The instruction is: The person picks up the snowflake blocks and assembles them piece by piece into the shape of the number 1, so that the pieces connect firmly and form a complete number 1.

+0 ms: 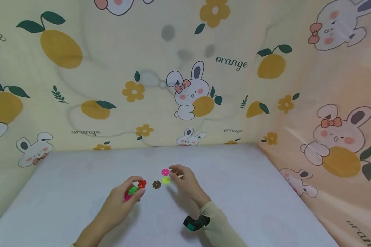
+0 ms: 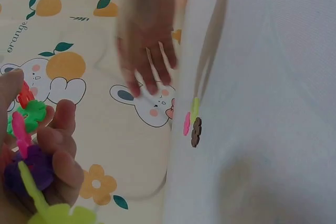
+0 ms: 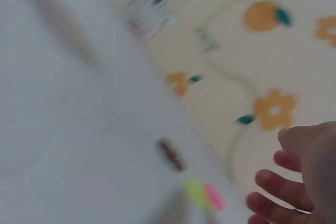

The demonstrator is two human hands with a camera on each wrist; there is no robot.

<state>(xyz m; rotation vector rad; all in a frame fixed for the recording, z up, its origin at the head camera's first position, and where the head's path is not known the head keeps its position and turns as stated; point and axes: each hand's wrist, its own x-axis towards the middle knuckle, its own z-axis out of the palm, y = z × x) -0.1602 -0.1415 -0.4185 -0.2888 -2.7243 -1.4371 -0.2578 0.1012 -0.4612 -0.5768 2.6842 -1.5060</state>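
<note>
My left hand [image 1: 119, 203] grips a joined string of notched plastic flower discs. A red disc [image 1: 142, 184] pokes out at the fingertips, with a green disc [image 1: 133, 190] and a pink one behind it. Lower in the grip, the left wrist view shows a purple disc [image 2: 39, 176] and a yellow-green disc [image 2: 63, 215]. On the table lie a brown disc [image 1: 156, 185], another yellow-green disc [image 1: 166, 180] and a loose pink disc [image 1: 165, 172]. Beside these last two hovers my right hand [image 1: 188, 182], fingers spread and loosely bent, holding nothing visible.
The discs lie on a white tabletop [image 1: 235, 199], toward its far middle. Behind it and along its right side hangs a cloth [image 1: 154, 113] printed with rabbits and oranges. A black band [image 1: 197, 223] with a small teal-faced device circles the right wrist.
</note>
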